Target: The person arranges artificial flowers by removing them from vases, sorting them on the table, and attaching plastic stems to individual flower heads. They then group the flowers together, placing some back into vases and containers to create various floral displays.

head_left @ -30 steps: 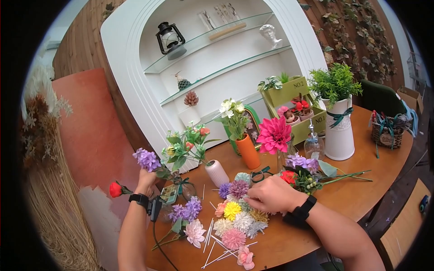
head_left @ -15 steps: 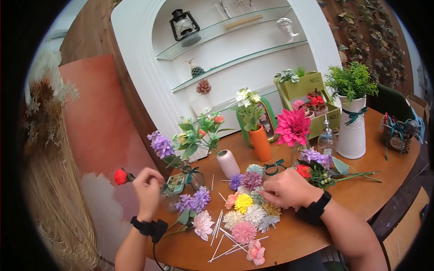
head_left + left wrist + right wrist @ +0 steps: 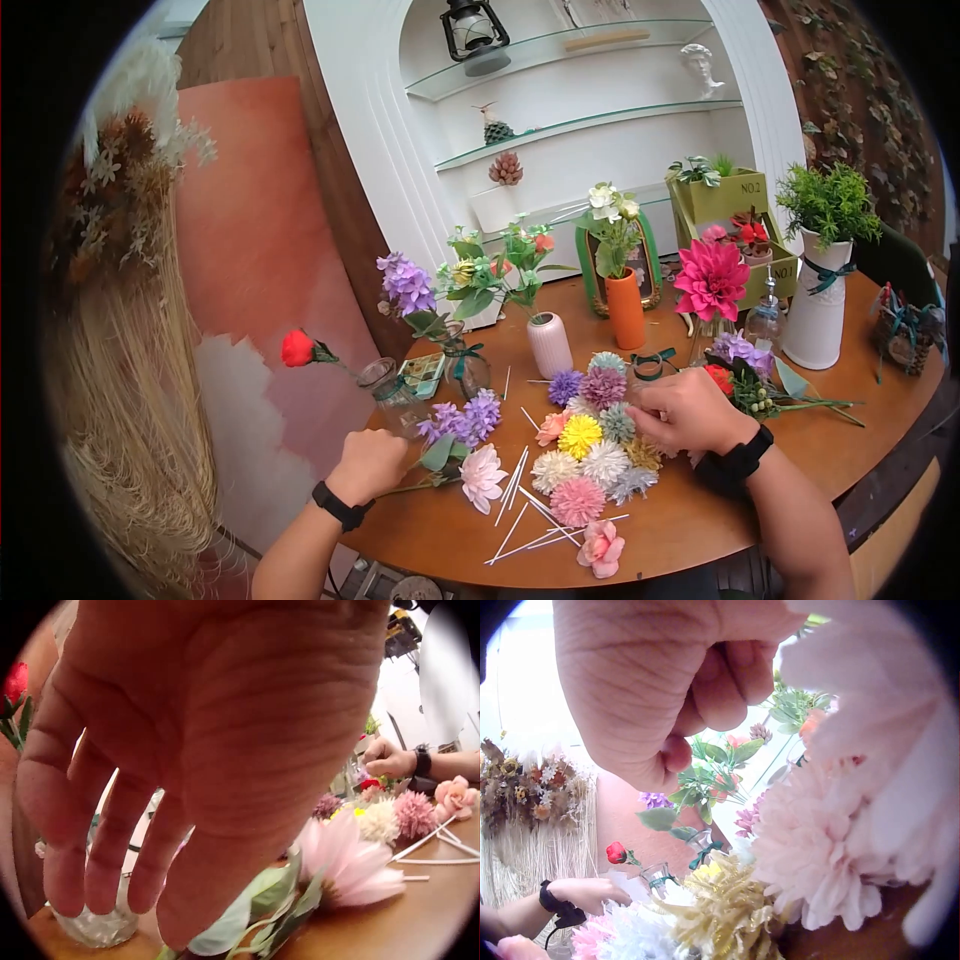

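My left hand (image 3: 370,466) is at the table's left edge, beside the stems of a pale pink flower (image 3: 482,478) and a purple bloom (image 3: 462,418). In the left wrist view its fingers hang extended above green leaves (image 3: 225,926), with no object visible in its grip. A red rose (image 3: 297,348) leans out leftward from a glass jar (image 3: 393,398) just beyond that hand. Over the right side of the loose flower heads (image 3: 604,463) is my right hand (image 3: 690,412), fingers loosely curled; the right wrist view shows nothing held.
Behind the flower heads stand a pink vase (image 3: 550,345), an orange vase (image 3: 625,312) and a tall white vase (image 3: 815,310). White sticks (image 3: 515,490) lie near the front. Cut stems (image 3: 820,404) lie at the right, before a wicker basket (image 3: 905,335).
My left hand has left the red rose, which now leans from the jar, and moved down toward the pale pink flower's stem. The right hand stays over the flower heads. The head view has shifted.
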Tool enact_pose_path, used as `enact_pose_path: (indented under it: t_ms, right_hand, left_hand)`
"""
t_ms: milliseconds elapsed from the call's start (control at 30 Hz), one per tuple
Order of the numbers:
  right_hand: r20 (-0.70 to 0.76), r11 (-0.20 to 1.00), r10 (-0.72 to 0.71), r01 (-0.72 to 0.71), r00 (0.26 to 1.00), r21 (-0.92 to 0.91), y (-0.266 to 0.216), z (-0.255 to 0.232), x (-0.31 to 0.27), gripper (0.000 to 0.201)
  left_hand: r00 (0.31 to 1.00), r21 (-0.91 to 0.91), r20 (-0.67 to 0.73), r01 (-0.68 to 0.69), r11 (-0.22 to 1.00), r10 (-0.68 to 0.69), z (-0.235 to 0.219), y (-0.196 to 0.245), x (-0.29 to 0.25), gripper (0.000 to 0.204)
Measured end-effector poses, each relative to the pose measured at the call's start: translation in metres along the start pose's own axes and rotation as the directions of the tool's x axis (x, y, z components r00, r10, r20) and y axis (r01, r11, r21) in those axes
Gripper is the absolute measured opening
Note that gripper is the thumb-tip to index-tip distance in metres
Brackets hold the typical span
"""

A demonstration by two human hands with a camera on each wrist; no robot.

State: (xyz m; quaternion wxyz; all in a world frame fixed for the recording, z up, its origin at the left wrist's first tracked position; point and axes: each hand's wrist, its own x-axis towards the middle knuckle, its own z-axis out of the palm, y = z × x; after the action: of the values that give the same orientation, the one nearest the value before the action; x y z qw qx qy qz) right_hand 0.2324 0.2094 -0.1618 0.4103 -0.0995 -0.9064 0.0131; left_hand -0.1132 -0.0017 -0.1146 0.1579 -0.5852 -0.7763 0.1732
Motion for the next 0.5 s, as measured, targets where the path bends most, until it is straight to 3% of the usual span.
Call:
enact_pose_path:
  t_ms: [33, 167, 233, 367, 467, 500]
  right_hand:
    - [-0.002, 1.000, -0.001, 0.001, 1.000, 0.000, -0.001, 0.000, 0.000, 0.028]
    - [0.026, 0.999, 0.035, -0.034, 0.999, -0.031, -0.002, -0.001, 0.000, 0.030]
    - [0.021, 0.999, 0.032, -0.032, 0.999, -0.030, -0.001, 0.000, 0.000, 0.029]
    - [0.006, 0.999, 0.039, -0.039, 0.999, 0.002, 0.000, 0.002, 0.000, 0.029]
    - [0.022, 0.999, 0.053, -0.053, 0.998, -0.004, -0.002, -0.002, 0.001, 0.028]
    - [0.026, 0.999, 0.051, -0.051, 0.998, -0.009, -0.002, -0.001, 0.000, 0.028]
  left_hand:
    - [0.994, 0.059, 0.106, 0.032, 0.998, -0.038, 0.004, -0.004, -0.001, 0.022]
    - [0.987, 0.064, 0.159, 0.009, 0.998, -0.019, 0.027, -0.018, -0.006, 0.021]
    - [0.986, -0.037, 0.169, 0.013, 0.999, -0.007, 0.036, -0.021, -0.007, 0.018]
    - [0.990, -0.039, 0.137, 0.021, 0.999, -0.016, 0.053, -0.023, -0.005, 0.016]
    - [0.995, -0.180, 0.101, 0.005, 0.984, 0.014, 0.052, -0.021, -0.003, 0.015]
    - [1.000, -0.222, -0.008, -0.029, 0.975, 0.028, 0.052, -0.021, -0.004, 0.015]
